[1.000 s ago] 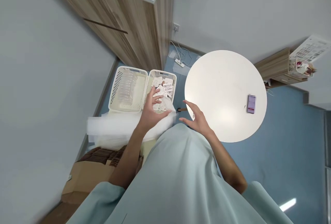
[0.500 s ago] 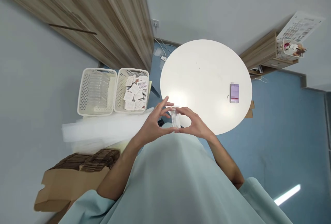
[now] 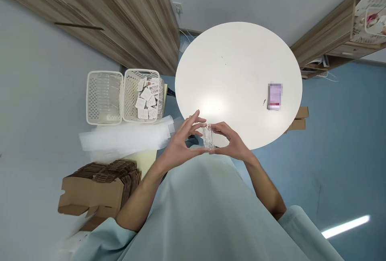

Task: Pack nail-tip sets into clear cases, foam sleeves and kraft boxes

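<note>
My left hand [image 3: 182, 143] and my right hand [image 3: 233, 144] pinch a small clear plastic case [image 3: 208, 137] between them, fingers at its top end and thumbs at its bottom. It looks like two or more thin pieces side by side; I cannot tell whether they are joined. On my left hand, a finger sticks out away from the case. The hands are just above the near edge of the round white table [image 3: 238, 60], in front of my body.
On the left, one white basket [image 3: 90, 100] holds clear plastic pieces and another [image 3: 129, 102] holds printed cards. White translucent sheets [image 3: 126, 138] lie below them, near folded cardboard boxes [image 3: 92, 192]. A blurred purple box [image 3: 274, 96] rests on the table's right side.
The view has shifted, with the table now appearing higher and larger. Both hands still hold the clear case, which has turned slightly and shows its pieces side by side more plainly.
</note>
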### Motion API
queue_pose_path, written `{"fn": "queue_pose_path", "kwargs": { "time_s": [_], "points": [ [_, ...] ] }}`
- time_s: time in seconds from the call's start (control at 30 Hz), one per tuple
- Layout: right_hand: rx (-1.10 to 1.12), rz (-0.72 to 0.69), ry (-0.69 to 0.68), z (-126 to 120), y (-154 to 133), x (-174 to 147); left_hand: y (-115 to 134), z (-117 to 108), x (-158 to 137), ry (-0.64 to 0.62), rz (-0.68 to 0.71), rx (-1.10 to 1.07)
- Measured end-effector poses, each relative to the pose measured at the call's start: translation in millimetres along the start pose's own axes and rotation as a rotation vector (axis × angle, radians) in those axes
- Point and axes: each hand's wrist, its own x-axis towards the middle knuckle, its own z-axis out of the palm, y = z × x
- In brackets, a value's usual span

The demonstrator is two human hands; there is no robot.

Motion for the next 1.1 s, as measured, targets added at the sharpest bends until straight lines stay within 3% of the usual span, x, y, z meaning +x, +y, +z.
{"fn": "queue_pose_path", "kwargs": {
  "time_s": [0.17,0.3,0.47,0.63,0.87,1.1],
  "points": [
    [0.045,-0.022,0.081,-13,9,-4,-6,18,6,0.128,0.079,0.024],
    [0.073,0.014,0.266,-19,17,-9,-15,33,13,0.262,0.097,0.06],
    [0.053,0.094,0.532,-9,26,-11,-25,53,21,0.408,0.09,0.08],
    [0.045,0.213,0.749,-5,33,-2,-32,67,24,0.413,0.056,0.064],
    [0.083,0.204,0.76,-18,35,7,-52,49,29,0.419,-0.162,-0.17],
    [0.134,0.214,0.579,-17,33,14,-54,24,22,0.219,-0.288,-0.346]
  ]
}}
